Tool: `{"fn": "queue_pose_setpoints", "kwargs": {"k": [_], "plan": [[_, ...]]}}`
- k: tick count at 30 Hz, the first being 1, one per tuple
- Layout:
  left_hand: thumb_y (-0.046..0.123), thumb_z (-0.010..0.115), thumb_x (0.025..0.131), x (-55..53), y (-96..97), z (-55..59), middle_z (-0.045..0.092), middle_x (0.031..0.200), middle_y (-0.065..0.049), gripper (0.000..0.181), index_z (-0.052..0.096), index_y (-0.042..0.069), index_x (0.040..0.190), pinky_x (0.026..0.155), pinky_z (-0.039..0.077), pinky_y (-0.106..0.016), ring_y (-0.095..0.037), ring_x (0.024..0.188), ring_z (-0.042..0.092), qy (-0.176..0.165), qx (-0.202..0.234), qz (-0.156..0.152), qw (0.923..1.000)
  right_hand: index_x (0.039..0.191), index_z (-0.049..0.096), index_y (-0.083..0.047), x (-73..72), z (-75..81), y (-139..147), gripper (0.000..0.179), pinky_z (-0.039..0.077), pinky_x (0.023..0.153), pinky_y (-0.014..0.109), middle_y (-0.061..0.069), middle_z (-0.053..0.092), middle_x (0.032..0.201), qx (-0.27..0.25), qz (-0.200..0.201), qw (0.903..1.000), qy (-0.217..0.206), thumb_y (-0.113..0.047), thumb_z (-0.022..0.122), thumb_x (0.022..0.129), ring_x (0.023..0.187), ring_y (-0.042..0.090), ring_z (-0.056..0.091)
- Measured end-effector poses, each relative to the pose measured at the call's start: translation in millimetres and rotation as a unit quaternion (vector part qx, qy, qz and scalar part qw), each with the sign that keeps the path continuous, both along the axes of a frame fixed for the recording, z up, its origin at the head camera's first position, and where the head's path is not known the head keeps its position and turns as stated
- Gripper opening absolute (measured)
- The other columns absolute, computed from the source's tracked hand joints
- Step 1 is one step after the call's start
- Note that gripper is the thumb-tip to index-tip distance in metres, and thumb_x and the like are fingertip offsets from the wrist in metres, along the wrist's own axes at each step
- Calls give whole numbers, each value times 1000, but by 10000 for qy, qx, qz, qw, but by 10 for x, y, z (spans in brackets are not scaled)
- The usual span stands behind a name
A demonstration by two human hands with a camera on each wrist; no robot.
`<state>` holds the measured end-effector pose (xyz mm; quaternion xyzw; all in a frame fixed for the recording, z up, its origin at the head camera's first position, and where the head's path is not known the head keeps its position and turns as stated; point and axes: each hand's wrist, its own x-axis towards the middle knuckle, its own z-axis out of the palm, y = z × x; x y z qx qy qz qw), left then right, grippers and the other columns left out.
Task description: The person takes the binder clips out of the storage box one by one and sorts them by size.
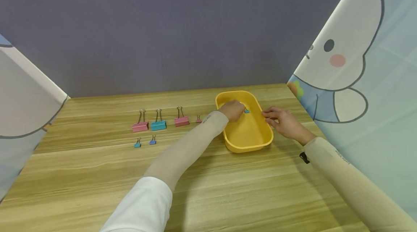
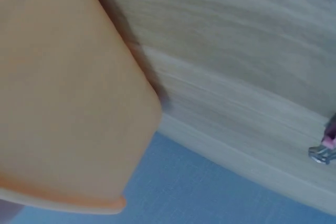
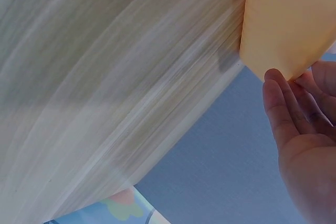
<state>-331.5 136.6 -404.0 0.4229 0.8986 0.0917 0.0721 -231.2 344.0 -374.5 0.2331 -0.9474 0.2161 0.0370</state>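
In the head view a yellow plastic basket (image 1: 247,148) stands on the wooden table. My left hand (image 1: 232,110) reaches over its left rim, fingers curled. At its fingertips is a small teal binder clip (image 1: 246,111), which they appear to pinch by the handles; the exact contact is partly hidden. My right hand (image 1: 282,122) holds the basket's right rim between thumb and fingers. The right wrist view shows the right hand (image 3: 307,124) at the basket's edge (image 3: 286,24). In the left wrist view the basket's outer wall (image 2: 68,87) is seen, without the left fingers.
Left of the basket stand a large pink clip (image 1: 140,127), a large teal clip (image 1: 158,125), another pink clip (image 1: 181,121) and a small pink clip (image 1: 198,120). Nearer lie a small teal clip (image 1: 137,145) and a small blue clip (image 1: 152,142). A grey panel (image 1: 176,36) rises behind the table.
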Motion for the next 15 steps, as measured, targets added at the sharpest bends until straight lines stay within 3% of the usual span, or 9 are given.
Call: {"fn": "queue_pose_setpoints", "kwargs": {"k": [6,15], "plan": [[11,51,97,8,-27,15,50,66,0,16,60,9,84,60,42,-20,-11,61,45,-159,26,-71,9998,115,63,10,1,3,-17,27,51,78,42,17,60,114,-2,0,10000,-1,4,62,88,102,32,59],[5,57,92,-27,-80,54,52,64,1,21,57,11,72,59,42,-20,-10,60,47,324,445,-275,9981,115,63,9,0,-1,2,27,51,77,42,17,60,114,47,23,10000,63,4,62,88,101,32,59]]}}
